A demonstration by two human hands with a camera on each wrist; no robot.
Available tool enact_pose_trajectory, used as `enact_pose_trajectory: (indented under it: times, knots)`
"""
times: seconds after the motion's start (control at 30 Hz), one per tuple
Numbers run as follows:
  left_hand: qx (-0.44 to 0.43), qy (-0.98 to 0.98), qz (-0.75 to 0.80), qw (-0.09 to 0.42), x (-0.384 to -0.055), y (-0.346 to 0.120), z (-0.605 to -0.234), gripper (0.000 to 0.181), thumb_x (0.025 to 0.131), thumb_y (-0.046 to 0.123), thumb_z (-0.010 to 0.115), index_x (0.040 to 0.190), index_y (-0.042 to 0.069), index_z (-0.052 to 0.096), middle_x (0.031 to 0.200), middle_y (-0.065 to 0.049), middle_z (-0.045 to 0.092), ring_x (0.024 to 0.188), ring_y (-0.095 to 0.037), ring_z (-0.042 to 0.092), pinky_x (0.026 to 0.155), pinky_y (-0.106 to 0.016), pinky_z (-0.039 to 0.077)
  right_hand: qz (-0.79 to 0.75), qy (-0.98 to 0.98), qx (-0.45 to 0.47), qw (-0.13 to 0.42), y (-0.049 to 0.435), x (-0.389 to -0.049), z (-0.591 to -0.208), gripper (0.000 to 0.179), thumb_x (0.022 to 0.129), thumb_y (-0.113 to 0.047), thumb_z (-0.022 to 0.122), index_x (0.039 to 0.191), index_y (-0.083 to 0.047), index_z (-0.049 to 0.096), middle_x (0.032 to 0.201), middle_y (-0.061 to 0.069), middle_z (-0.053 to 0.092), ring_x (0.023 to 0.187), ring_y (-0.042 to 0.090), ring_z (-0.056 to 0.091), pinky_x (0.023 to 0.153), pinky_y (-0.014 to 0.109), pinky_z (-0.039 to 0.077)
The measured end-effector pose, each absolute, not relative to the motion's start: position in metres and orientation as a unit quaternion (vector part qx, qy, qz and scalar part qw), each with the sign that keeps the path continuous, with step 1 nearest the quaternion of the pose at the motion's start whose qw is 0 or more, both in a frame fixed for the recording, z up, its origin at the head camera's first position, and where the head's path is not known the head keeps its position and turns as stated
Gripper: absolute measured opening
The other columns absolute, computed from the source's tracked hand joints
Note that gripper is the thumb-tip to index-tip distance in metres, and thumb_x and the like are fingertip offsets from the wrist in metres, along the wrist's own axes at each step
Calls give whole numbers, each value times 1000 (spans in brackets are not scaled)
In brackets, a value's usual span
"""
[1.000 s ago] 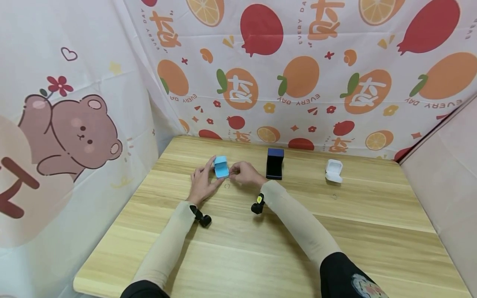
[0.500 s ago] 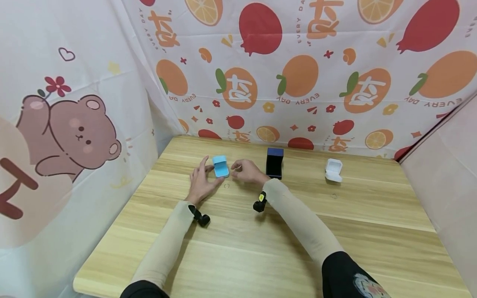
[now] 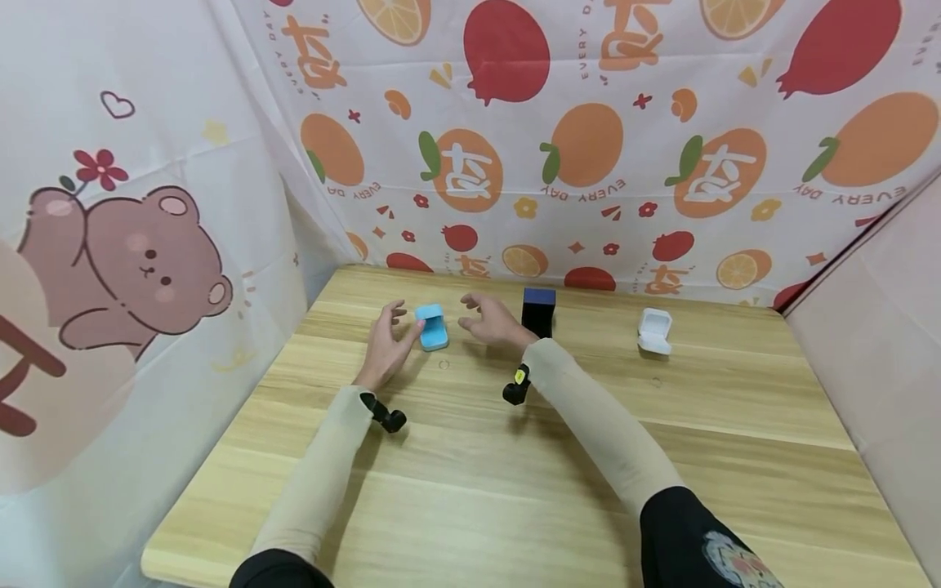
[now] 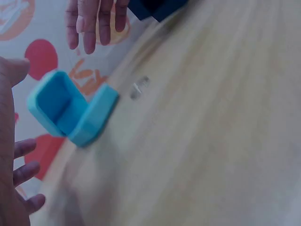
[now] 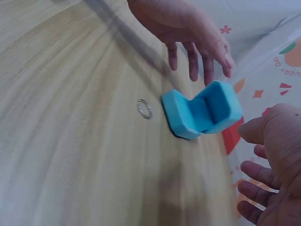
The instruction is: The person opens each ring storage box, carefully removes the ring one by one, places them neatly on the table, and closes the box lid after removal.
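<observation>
A light-blue ring box [image 3: 434,333] stands on the wooden table with its lid raised. In front of it lies a thin silver ring [image 5: 145,108]. My left hand [image 3: 387,347] hovers at the box's left side with fingers spread and loosely bent. Both wrist views show a gap between that hand and the box. On the other side, my right hand [image 3: 496,321] is raised off the table, holding nothing, its fingers loosely bent and apart from the box. Part of a navy-blue box [image 3: 539,310] is hidden behind the right hand and wrist.
Farther right on the table [image 3: 470,490] sits a white ring box [image 3: 654,331] with its lid up. A second thin ring [image 3: 657,382] lies in front of it. A printed cloth [image 3: 412,188] hangs behind the table's back edge.
Both hands have drawn away from the light-blue box, the left to the left and the right up and to the right. The box stays with its lid raised.
</observation>
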State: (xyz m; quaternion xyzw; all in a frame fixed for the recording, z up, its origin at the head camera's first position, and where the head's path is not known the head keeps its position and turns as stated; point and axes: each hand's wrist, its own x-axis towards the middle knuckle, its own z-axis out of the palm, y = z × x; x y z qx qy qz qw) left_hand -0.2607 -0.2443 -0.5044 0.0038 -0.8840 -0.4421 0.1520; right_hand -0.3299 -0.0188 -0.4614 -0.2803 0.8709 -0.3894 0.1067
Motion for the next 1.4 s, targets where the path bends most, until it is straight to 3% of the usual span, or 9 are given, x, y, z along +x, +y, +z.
enact_pose_trajectory:
  times: [0.13,0.37,0.6,0.8,1.0,1.13,1.27,1.4]
  knots:
    - [-3,-884,-433,175,-268,-239,-490,58,86,54,47,136,29,32,132,-8,47,118,-28,39,95,-47,32,-388,874,-276,99,-9,-334,-450,46,90,-34,51,131,-15,42,134,9,47,124,27,42,101,41,37]
    - [-42,-883,-416,213,-282,-225,-463,52,89,48,46,133,21,39,129,-8,49,120,-25,37,98,-47,31,-402,875,-260,72,14,-341,-427,42,90,-33,51,129,-17,45,131,4,49,123,23,44,100,40,38]
    - [-85,-892,-384,222,-293,-208,-443,48,92,44,42,131,15,43,128,-8,51,122,-28,36,100,-47,27,-396,881,-255,42,36,-349,-405,41,91,-34,50,127,-15,47,130,5,50,122,28,44,100,41,38]
    - [-103,-901,-355,229,-301,-196,-425,49,91,47,41,130,17,45,129,-6,51,118,-26,41,99,-47,29,-377,889,-261,13,57,-355,-386,41,91,-30,50,127,-11,48,131,10,51,123,27,44,103,41,35]
    - [-99,-905,-353,215,-305,-183,-409,48,91,46,43,135,27,37,138,0,43,127,-24,34,103,-48,26,-354,897,-265,-19,78,-358,-375,42,90,-31,51,123,-5,51,128,13,53,122,27,45,103,44,35]
    - [-98,-907,-353,208,-306,-177,-404,48,91,41,45,136,28,35,139,-1,42,131,-23,31,107,-49,20,-340,904,-258,-28,88,-358,-374,43,89,-34,52,124,-7,51,129,12,53,124,27,43,106,44,30]
    - [-100,-910,-347,202,-306,-173,-402,48,91,39,46,137,28,34,140,-3,41,129,-26,31,105,-51,22,-336,909,-247,-29,97,-356,-372,41,89,-33,52,124,-11,50,131,10,51,127,26,39,109,46,22]
    - [-101,-920,-329,189,-307,-166,-403,52,91,46,43,138,28,31,142,-3,38,131,-28,29,105,-53,20,-320,917,-234,-36,108,-357,-372,42,89,-36,51,125,-12,50,131,8,51,126,26,40,107,43,27]
